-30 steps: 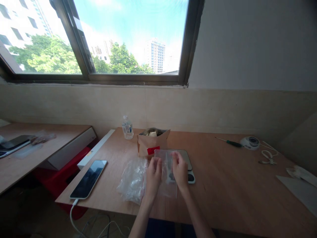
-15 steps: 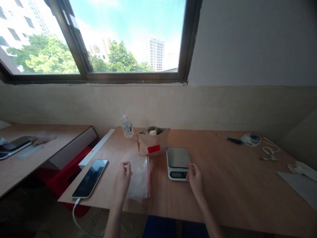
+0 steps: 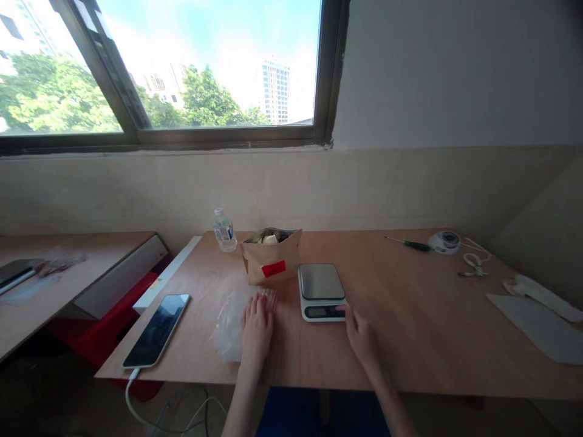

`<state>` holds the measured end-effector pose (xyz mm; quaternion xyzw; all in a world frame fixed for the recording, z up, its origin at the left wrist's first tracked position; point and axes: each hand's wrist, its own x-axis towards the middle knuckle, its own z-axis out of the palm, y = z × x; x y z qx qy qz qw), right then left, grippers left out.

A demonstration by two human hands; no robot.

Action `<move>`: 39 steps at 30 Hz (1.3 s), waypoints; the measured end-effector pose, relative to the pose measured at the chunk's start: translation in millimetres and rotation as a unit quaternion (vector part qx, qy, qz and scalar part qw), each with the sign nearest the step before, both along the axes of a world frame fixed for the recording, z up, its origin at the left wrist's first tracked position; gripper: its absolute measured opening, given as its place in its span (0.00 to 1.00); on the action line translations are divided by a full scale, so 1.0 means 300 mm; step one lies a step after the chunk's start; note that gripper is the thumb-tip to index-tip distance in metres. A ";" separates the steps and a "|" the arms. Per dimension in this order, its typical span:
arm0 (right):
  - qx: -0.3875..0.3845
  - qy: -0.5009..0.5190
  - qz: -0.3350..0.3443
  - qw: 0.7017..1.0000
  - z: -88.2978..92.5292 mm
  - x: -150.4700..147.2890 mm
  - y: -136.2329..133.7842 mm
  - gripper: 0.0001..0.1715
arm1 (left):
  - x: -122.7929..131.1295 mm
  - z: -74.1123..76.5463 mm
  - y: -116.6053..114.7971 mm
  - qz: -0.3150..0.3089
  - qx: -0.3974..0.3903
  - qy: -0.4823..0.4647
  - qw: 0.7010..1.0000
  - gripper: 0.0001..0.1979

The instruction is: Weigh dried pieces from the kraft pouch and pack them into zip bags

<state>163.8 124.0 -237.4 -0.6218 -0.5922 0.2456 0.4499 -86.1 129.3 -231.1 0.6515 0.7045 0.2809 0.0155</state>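
Plastic bags lie under the flat, open left hand. Open right hand fingers touch one scale. One paper bag, one bottle and one phone stand around.

Right of our right hand: bare table. Ahead of it the scale; paper bag blocks beyond our left hand.

A pile of clear plastic bags lies flat and crumpled on the wooden table, under the fingers of the left hand, which rests palm down on its right edge; most of the pile spreads out to the left of those fingers. A small kitchen scale, with a steel top and a dark display strip, sits level just beyond the right hand, whose fingertips touch its front right corner.
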 end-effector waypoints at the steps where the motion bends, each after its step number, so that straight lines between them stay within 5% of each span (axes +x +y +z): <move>1: 0.000 -0.007 0.001 1.000 0.001 -0.001 -0.003 0.31 | -0.006 -0.029 0.006 -0.005 -0.005 0.015 1.000 0.22; 5: -0.006 -0.050 -0.003 0.999 -0.005 0.000 -0.008 0.31 | -0.024 -0.075 0.018 -0.007 -0.008 0.037 0.999 0.24; 17: -0.017 -0.170 0.019 0.985 0.026 -0.039 -0.004 0.34 | -0.025 -0.062 0.018 -0.003 -0.003 0.048 0.999 0.23; 21: -0.005 -0.119 0.010 0.993 0.025 -0.026 -0.003 0.34 | -0.028 -0.068 0.022 0.004 -0.006 0.057 0.998 0.23; 28: -0.010 0.068 -0.179 0.981 0.012 0.022 0.018 0.49 | -0.029 -0.059 0.025 0.009 -0.021 0.052 0.998 0.23; 39: -0.028 0.096 -0.184 0.978 0.003 0.019 0.031 0.49 | -0.043 -0.072 0.035 0.006 -0.019 0.042 0.999 0.23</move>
